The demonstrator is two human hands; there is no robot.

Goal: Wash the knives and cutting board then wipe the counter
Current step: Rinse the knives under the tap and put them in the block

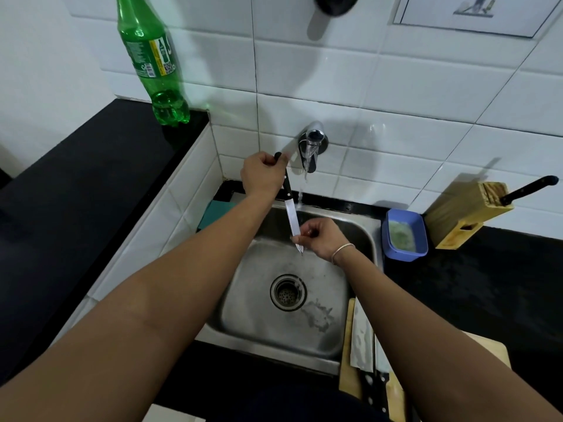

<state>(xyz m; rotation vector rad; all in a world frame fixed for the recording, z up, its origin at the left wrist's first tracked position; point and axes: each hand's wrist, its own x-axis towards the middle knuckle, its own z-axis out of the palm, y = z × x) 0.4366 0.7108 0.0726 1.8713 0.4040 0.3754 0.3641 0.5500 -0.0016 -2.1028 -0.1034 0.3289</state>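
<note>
White wall tiles backed the steel sink at the frame's centre, where water ran from the tap. My left hand gripped the handle of the knife, its blade slanting down over the basin; my right hand pinched the blade near its tip. Other knives lay on the cutting board, lower right

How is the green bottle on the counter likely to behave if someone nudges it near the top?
The green bottle looks tall, narrow and nearly empty, so it is probably light and would tip easily. Once down, its round body would likely roll along the counter.
</note>
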